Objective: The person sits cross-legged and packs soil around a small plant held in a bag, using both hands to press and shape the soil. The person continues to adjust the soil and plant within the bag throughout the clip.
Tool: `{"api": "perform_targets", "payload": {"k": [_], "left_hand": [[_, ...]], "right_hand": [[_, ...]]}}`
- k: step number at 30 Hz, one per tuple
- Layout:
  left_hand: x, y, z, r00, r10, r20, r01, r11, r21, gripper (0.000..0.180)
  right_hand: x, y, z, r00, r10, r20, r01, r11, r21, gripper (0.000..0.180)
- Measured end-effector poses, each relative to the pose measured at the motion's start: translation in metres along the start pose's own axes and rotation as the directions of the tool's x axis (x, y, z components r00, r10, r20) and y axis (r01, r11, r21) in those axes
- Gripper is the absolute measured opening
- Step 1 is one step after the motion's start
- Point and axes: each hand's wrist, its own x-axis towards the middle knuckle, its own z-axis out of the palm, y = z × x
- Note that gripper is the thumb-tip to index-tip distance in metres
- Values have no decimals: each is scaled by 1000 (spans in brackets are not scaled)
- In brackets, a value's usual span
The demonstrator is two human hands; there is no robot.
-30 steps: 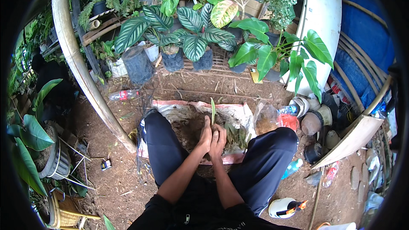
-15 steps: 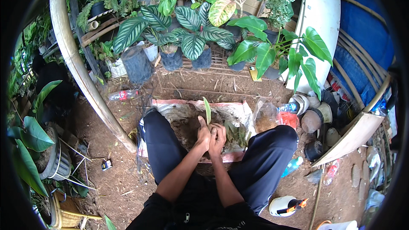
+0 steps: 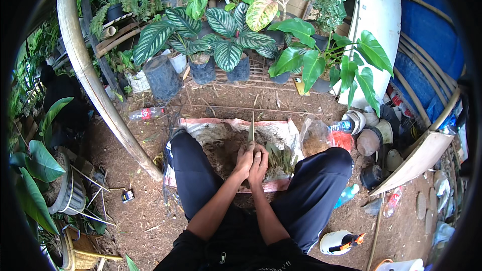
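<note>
Head camera view shows a seated person's left hand [image 3: 244,160] and right hand [image 3: 259,162] brought together above a pale, pink-edged sheet [image 3: 275,185] on bare earth ground [image 3: 135,160], fingers curled in narrow around the lower end of a slender leaf [image 3: 252,129]; the leaf stands up between the hands, its tip pointing toward the sheet's far edge. Dark soil [image 3: 223,151] covers much of the sheet, with leaf pieces [image 3: 282,156] lying at its right; knees in dark trousers [image 3: 190,158] flank it on both sides.

Beyond the sheet, potted plants with striped leaves [image 3: 228,52] line the back of the cluttered growing space; a clear bottle with a red label [image 3: 146,113] lies to the sheet's left, short of a curved, pale pole [image 3: 85,75]; just right of the sheet rests a clear plastic bag [image 3: 315,136], and farther right sit jumbled pots [image 3: 369,143]; well past them hangs a blue tarpaulin [image 3: 429,20], beside a long white panel [image 3: 379,20]; nearer the wearer, right of the sheet, is a white sprayer with an orange nozzle [image 3: 334,242].
</note>
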Motion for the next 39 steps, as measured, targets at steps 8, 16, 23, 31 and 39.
{"api": "perform_targets", "payload": {"k": [8,16,23,31,39], "left_hand": [[-11,18,7,992,-124,24,124,992,-34,18],[-1,7,-1,989,-150,17,149,949,-277,31],[3,5,0,990,-140,-2,135,956,-261,29],[-2,9,-1,982,-167,-93,149,973,-177,26],[8,-2,-6,976,-128,-176,117,991,-71,23]], "right_hand": [[7,-5,-3,991,-118,-65,117,993,-23,32],[8,-10,-5,991,-134,20,136,987,-91,25],[7,-5,-5,988,-152,10,152,979,-138,24],[3,-1,0,996,-83,22,85,993,-88,24],[3,-1,0,995,16,103,-12,999,-37,26]]}}
